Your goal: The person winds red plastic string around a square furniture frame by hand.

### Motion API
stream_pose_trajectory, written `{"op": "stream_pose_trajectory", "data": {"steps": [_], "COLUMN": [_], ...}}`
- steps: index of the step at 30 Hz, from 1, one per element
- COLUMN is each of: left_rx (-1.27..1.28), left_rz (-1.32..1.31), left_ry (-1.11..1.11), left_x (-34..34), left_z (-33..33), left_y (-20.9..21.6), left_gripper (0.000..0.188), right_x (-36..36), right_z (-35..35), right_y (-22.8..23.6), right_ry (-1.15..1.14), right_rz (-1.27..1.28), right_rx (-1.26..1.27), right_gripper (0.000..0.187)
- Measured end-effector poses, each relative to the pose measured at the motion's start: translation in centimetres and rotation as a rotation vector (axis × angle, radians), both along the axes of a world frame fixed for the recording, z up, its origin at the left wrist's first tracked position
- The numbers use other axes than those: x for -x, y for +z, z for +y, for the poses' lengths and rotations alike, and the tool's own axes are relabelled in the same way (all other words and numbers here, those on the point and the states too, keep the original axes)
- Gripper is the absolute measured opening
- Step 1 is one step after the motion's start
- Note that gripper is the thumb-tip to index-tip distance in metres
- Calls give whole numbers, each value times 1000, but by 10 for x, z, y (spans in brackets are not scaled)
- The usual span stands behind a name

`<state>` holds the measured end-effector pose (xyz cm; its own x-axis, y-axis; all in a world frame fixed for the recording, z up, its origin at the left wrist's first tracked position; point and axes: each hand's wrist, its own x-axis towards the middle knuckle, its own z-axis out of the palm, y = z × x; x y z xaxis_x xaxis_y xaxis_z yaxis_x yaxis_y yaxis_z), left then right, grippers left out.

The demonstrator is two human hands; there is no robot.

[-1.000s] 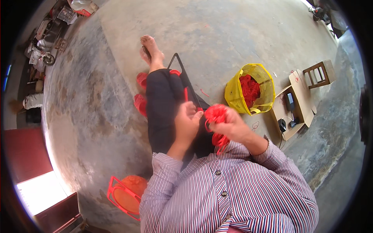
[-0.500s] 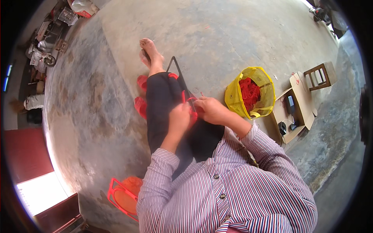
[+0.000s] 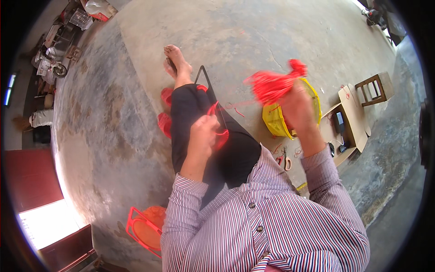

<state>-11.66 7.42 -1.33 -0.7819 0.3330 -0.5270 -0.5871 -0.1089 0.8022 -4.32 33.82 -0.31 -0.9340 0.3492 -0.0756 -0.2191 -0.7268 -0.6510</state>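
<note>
My left hand (image 3: 204,131) is closed on a red cord (image 3: 220,139) above my lap, with strands showing above and below the fingers. Beside it, a thin black frame (image 3: 202,71) with a pointed end rests along my dark-trousered leg. Out to the right, my right hand (image 3: 297,106), smeared by motion, grips a thick bundle of red cord (image 3: 272,86). The bundle is in front of and above the yellow bucket (image 3: 274,123), hiding part of its opening. A faint thin strand seems to run from the bundle toward my left hand.
Scissors (image 3: 287,163) lie on the floor by my right side, among loose red strands. Farther right are an open cardboard box (image 3: 360,120) with dark devices and a wooden stool (image 3: 384,86). Red slippers (image 3: 164,125) sit left of my leg; a red-framed seat (image 3: 131,229) stands lower left.
My right hand has left the spot beside my left hand and swung right, now holding the cord bundle over the bucket. My left hand has shifted slightly left. The scissors have come into view.
</note>
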Motion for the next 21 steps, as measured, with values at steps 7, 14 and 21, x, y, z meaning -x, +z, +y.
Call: {"op": "stream_pose_trajectory", "data": {"steps": [7, 14, 21], "left_rx": [9, -62, 409], "left_rz": [-148, -249, 413], "left_ry": [-123, -19, -178], "left_x": [-4, -5, -32], "left_z": [6, 1, -3], "left_y": [-10, -7, -14], "left_gripper": [40, 43, 27], "right_x": [-101, -209, -146], "right_z": [89, 98, 25], "right_y": [6, -64, -63], "right_ry": [-61, 252, -28], "right_rz": [1, -823, -626], "right_rx": [57, -957, -334], "right_gripper": [37, 17, 26]}}
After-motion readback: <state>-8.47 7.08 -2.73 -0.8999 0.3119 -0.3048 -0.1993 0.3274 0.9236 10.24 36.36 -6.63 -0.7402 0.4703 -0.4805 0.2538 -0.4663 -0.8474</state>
